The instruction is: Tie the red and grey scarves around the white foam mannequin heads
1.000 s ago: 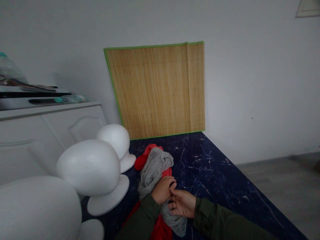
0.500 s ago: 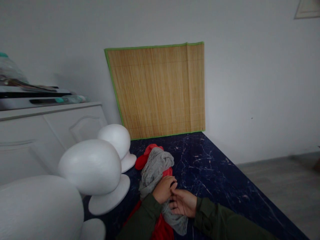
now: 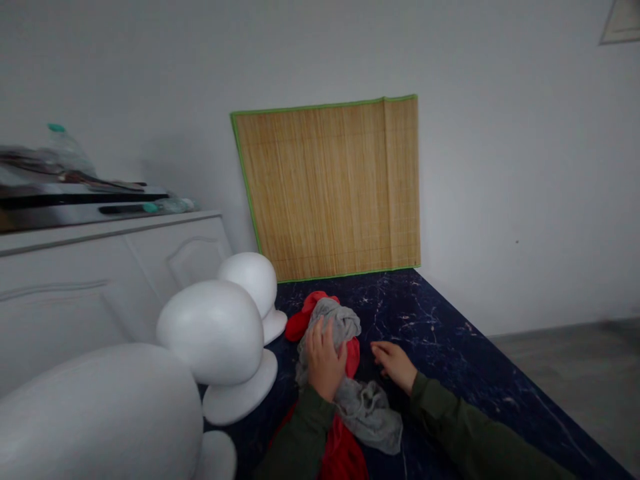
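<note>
We had the grey cloth (image 3: pixel 345 320) bunched on the desk (image 3: pixel 450 360), left of its right edge, in a strip running from near the far edge toward the near one. The red cloth (image 3: pixel 345 453) showed beneath and around it, at the far end, midway and at the near end.

Our left hand (image 3: pixel 325 357) rested on the upper bunch of grey, fingers spread, thumb apart. Our right hand (image 3: pixel 395 363) hung just beside the heap, nearer the right edge, fingers curled; we could not tell whether it pinched anything.

We judged the handling partway along: grey and red were gathered in one heap, but nothing in it was flat, folded or parted. The grey had a loose loop near its lower end, and we could not tell whether it was knotted.

The white forms (image 3: pixel 210 330) stood on their bases along the heap's left.
</note>
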Action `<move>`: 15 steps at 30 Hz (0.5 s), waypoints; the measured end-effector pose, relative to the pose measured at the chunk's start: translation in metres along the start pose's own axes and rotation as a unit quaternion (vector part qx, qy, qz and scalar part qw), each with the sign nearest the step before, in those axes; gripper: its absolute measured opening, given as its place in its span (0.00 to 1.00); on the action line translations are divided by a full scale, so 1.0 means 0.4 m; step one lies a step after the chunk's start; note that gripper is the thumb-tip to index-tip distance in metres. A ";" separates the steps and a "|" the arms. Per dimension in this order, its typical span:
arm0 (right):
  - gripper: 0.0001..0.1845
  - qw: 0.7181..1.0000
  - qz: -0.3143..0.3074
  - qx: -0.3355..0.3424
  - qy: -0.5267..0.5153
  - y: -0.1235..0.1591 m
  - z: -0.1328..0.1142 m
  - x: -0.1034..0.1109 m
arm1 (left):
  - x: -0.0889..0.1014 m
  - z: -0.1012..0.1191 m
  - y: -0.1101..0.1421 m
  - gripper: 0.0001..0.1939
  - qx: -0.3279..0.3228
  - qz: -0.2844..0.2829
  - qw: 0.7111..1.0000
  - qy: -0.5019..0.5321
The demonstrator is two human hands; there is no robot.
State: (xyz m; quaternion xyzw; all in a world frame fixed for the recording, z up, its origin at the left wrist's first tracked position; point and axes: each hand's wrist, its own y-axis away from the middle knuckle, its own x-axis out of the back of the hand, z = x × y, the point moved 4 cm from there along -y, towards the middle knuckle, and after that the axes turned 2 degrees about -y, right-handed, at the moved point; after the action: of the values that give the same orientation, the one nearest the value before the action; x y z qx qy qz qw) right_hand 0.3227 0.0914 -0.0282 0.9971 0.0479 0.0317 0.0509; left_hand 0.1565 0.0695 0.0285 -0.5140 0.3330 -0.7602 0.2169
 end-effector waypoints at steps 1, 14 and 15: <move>0.13 1.000 0.010 0.008 0.008 -0.029 -0.014 0.007 | -0.001 -0.022 -0.004 0.25 0.036 -0.001 0.999 -0.025; 0.21 0.975 -0.135 -0.118 -0.129 -0.196 -0.132 -0.157 | 0.019 0.072 0.042 0.13 -0.147 -0.113 0.978 0.093; 0.18 0.972 -0.137 -0.130 -0.142 -0.200 -0.141 -0.146 | 0.018 0.089 0.056 0.13 -0.173 -0.123 0.972 0.100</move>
State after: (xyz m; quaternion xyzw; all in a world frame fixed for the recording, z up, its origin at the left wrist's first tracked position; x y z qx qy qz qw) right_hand 0.2533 0.1705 0.0159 0.9602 0.1714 -0.1120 0.1901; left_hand 0.1864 0.0393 0.0255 -0.5017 0.4138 -0.7596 -0.0049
